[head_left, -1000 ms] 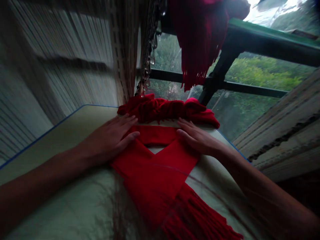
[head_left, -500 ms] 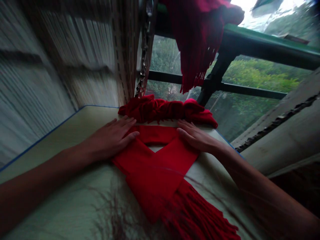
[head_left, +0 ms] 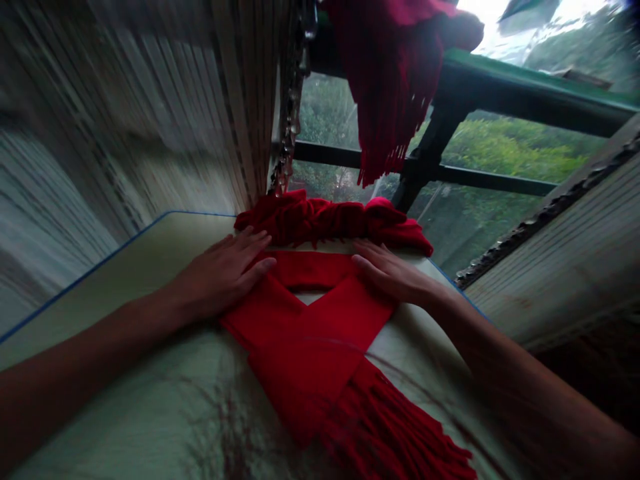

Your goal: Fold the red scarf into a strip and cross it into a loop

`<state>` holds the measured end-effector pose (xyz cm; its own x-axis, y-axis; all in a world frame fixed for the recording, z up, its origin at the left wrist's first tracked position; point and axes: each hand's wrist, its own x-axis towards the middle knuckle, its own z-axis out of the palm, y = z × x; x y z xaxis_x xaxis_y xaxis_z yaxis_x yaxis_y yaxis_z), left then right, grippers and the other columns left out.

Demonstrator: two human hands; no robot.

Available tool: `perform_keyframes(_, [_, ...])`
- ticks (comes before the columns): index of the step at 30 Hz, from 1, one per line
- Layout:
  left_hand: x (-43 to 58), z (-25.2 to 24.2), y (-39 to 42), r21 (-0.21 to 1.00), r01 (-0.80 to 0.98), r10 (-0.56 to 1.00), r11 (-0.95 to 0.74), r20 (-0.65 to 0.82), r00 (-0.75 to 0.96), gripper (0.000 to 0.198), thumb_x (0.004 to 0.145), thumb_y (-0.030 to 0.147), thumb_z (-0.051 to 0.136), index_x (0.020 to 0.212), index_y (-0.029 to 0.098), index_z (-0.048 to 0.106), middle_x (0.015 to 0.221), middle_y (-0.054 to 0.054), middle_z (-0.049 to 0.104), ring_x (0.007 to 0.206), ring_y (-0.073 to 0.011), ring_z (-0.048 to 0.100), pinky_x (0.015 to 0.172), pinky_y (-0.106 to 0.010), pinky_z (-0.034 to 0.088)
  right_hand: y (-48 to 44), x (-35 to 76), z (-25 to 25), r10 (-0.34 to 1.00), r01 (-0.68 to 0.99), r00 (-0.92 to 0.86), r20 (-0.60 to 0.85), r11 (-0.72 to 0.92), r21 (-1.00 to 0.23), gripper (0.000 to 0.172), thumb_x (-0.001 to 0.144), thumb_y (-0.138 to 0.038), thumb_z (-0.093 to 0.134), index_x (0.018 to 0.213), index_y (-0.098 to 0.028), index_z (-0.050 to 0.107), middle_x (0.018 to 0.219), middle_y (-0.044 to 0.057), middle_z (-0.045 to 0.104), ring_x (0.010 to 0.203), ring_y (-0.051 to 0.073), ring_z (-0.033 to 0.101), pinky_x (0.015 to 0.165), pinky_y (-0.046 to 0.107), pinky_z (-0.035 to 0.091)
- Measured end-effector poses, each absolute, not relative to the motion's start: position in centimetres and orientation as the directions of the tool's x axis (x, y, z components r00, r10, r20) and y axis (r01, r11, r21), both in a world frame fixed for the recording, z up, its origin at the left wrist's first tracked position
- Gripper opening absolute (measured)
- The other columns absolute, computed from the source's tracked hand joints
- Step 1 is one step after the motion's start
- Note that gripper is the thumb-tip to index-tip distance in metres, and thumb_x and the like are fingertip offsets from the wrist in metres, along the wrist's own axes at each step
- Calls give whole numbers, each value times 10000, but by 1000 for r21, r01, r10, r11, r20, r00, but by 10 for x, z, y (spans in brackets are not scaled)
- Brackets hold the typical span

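Staying spread flat, the left hand and right hand are pressing on the crossed red fringed scarf, barely shifting since a moment ago. The scarf is lying on a pale padded surface, with a bunched red fold just beyond it and a hanging red scarf above it.

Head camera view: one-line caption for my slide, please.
Left hand and right hand rest on a folded red fringed scarf.

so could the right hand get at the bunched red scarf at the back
Likely yes: the right hand sits just in front of the bunched red scarf, and nothing stands between its fingertips and it.
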<state>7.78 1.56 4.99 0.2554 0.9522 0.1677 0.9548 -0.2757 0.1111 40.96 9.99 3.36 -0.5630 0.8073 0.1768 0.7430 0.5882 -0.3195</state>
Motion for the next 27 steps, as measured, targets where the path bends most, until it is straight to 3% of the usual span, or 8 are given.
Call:
perform_keyframes(3, [79, 48, 16, 111, 950, 951, -290, 140, 274, 803, 1007, 612, 147, 1587, 99, 363, 1664, -82, 335, 1558, -230, 270, 1280, -387, 188, 100, 408, 32, 810, 748, -550, 205, 586, -311, 777, 1023, -691, 219, 1591, -187, 384, 1676, 109, 309, 1574, 293, 187, 1290, 548, 119])
perform_keyframes(6, [79, 46, 16, 99, 949, 954, -298, 61, 293, 816, 999, 622, 152, 1581, 96, 377, 1655, -89, 350, 1545, -229, 306, 1274, -376, 206, 100, 406, 30, 800, 747, -577, 162, 598, -291, 765, 1014, -706, 228, 1551, -211, 457, 1639, 111, 391, 1556, 316, 247, 1282, 564, 144])
perform_keyframes(11, [73, 44, 18, 87, 964, 963, -250, 125, 239, 829, 997, 635, 131, 1611, 109, 315, 1690, -73, 257, 1583, -238, 188, 1288, -410, 155, 98, 406, 32, 808, 751, -560, 180, 588, -302, 754, 1021, -690, 240, 1553, -192, 437, 1652, 126, 368, 1562, 326, 224, 1277, 583, 124])
perform_keyframes(15, [70, 44, 19, 114, 962, 968, -246, 70, 239, 824, 1003, 615, 129, 1608, 87, 314, 1690, -83, 256, 1581, -227, 191, 1290, -382, 149, 97, 407, 34, 797, 739, -592, 124, 597, -310, 704, 1033, -665, 221, 1454, -203, 544, 1589, 128, 472, 1527, 312, 328, 1271, 543, 204])
perform_keyframes(21, [69, 41, 20, 122, 958, 965, -260, 65, 253, 816, 1012, 625, 146, 1603, 92, 329, 1684, -87, 274, 1575, -251, 215, 1287, -405, 169, 95, 408, 34, 810, 749, -573, 122, 579, -323, 747, 1017, -701, 213, 1444, -193, 558, 1566, 127, 501, 1520, 324, 340, 1277, 516, 207])
perform_keyframes(24, [69, 45, 19, 125, 956, 963, -267, 84, 258, 810, 1016, 631, 167, 1606, 98, 324, 1681, -89, 288, 1572, -260, 225, 1284, -426, 174, 95, 409, 36, 813, 748, -568, 129, 576, -329, 801, 1012, -714, 206, 1505, -154, 498, 1615, 148, 430, 1543, 330, 282, 1281, 532, 172])
perform_keyframes(27, [69, 53, 16, 173, 942, 944, -289, 214, 250, 797, 1020, 610, 171, 1596, 85, 339, 1683, -87, 289, 1578, -240, 203, 1289, -409, 148, 97, 411, 38, 818, 745, -541, 194, 573, -342, 818, 1008, -721, 213, 1593, -171, 368, 1683, 127, 289, 1574, 306, 179, 1285, 556, 101])
